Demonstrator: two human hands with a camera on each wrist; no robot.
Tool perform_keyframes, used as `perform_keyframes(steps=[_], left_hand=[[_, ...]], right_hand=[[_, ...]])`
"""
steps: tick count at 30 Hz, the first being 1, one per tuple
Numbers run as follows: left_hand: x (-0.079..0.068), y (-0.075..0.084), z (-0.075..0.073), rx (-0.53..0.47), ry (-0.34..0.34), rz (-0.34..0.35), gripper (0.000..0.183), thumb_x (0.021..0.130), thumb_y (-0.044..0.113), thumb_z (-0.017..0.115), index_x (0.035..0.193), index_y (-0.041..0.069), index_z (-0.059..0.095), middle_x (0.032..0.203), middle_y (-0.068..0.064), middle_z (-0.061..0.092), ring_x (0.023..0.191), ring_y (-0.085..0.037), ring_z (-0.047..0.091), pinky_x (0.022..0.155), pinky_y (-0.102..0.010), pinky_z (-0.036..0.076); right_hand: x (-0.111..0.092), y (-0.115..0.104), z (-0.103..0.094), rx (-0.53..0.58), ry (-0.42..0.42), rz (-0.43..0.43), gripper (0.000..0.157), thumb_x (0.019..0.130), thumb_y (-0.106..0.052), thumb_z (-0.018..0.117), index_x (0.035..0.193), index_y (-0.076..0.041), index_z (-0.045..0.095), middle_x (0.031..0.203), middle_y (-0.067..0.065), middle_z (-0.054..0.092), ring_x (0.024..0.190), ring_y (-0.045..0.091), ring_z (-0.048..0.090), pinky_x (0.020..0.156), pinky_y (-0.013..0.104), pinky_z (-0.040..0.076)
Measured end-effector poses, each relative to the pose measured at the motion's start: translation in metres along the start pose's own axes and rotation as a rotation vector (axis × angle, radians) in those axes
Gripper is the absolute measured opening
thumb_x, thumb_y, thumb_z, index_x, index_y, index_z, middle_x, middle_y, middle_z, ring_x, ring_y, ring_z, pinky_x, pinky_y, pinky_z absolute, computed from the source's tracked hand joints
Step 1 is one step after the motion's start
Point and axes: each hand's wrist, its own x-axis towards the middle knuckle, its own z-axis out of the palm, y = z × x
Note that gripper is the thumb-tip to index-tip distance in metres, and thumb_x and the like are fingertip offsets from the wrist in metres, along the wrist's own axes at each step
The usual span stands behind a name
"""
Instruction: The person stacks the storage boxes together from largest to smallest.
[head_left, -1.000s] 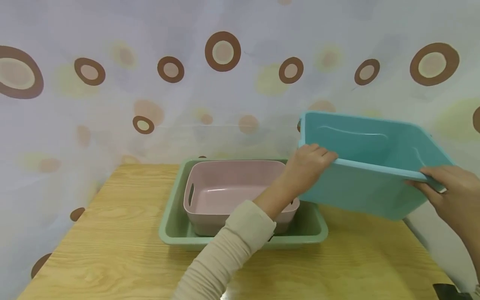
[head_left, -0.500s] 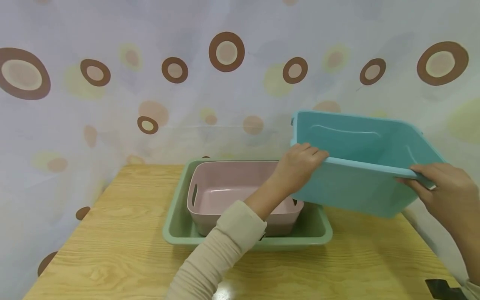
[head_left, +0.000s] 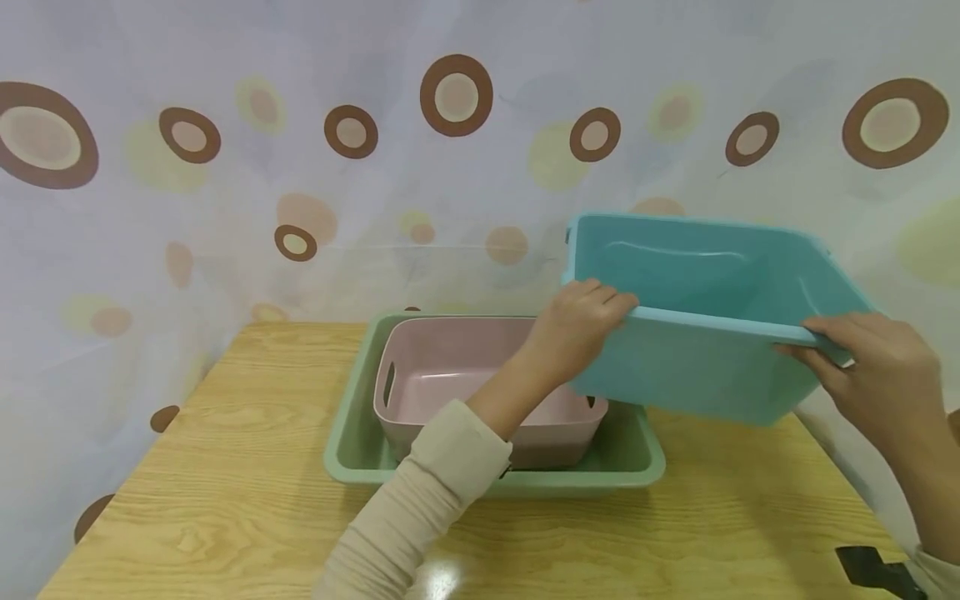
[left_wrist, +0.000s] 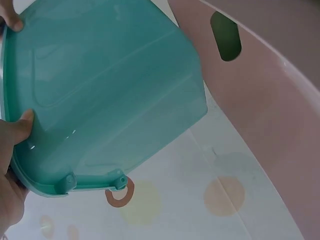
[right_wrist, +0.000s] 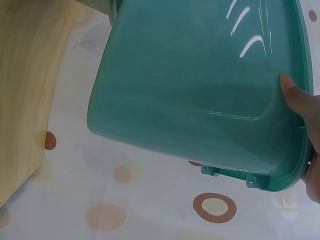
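A blue plastic storage bin (head_left: 690, 367) is held up at the right, tilted, its open top showing in the head view. My left hand (head_left: 577, 329) grips the near rim toward its left corner, thumb on the outer wall in the left wrist view. The right hand (head_left: 881, 375) pinches the same rim at the right corner, thumb beneath it. Left of the bin, a pink basin (head_left: 435, 400) with handle slots sits inside a wider green tray (head_left: 352, 450). My left forearm crosses in front of both and hides part of them.
The green tray stands on a wooden table (head_left: 195, 492), near the patterned wall covering (head_left: 450, 192) behind. A black object (head_left: 877, 571) shows at the lower right corner. The bin overlaps the tray's right end in the head view.
Both hands have carried the blue bin a little to the left, toward the pink basin. The basin and green tray keep their place on the table.
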Motion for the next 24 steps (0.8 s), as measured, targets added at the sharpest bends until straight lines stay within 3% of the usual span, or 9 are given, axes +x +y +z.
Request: perform_keyframes(steps=[10, 16, 21, 24], left_hand=[[-0.013, -0.01, -0.007, 0.005, -0.003, -0.004, 0.018, 0.084, 0.016, 0.065, 0.102, 0.013, 0.067, 0.096, 0.003, 0.07, 0.085, -0.011, 0.063, 0.073, -0.018, 0.049], [-0.017, -0.015, -0.01, 0.002, 0.011, -0.004, 0.018, 0.083, 0.016, 0.065, 0.101, 0.011, 0.067, 0.094, 0.002, 0.07, 0.083, -0.013, 0.062, 0.073, -0.019, 0.049], [-0.023, -0.019, -0.013, -0.003, 0.024, -0.001, 0.016, 0.084, 0.014, 0.064, 0.099, 0.01, 0.067, 0.093, 0.001, 0.07, 0.081, -0.014, 0.062, 0.07, -0.02, 0.049], [-0.027, -0.021, -0.015, -0.008, 0.039, 0.001, 0.015, 0.084, 0.012, 0.064, 0.098, 0.009, 0.067, 0.092, 0.0, 0.07, 0.079, -0.014, 0.062, 0.069, -0.02, 0.048]], right_hand=[[0.005, -0.011, 0.01, 0.031, 0.025, -0.004, 0.076, 0.084, -0.063, 0.036, 0.08, 0.007, 0.065, 0.068, 0.024, 0.062, 0.062, 0.04, 0.056, 0.061, 0.049, 0.043], [0.012, -0.016, 0.01, 0.032, -0.005, -0.032, 0.074, 0.084, -0.06, 0.038, 0.08, 0.008, 0.065, 0.067, 0.023, 0.063, 0.063, 0.038, 0.058, 0.061, 0.042, 0.042], [0.014, -0.023, 0.014, 0.064, 0.005, -0.004, 0.073, 0.083, -0.061, 0.038, 0.08, 0.007, 0.066, 0.068, 0.022, 0.063, 0.065, 0.038, 0.058, 0.065, 0.042, 0.042], [0.015, -0.027, 0.015, 0.075, -0.005, 0.013, 0.072, 0.082, -0.061, 0.04, 0.081, 0.006, 0.066, 0.07, 0.022, 0.064, 0.068, 0.038, 0.059, 0.071, 0.036, 0.044]])
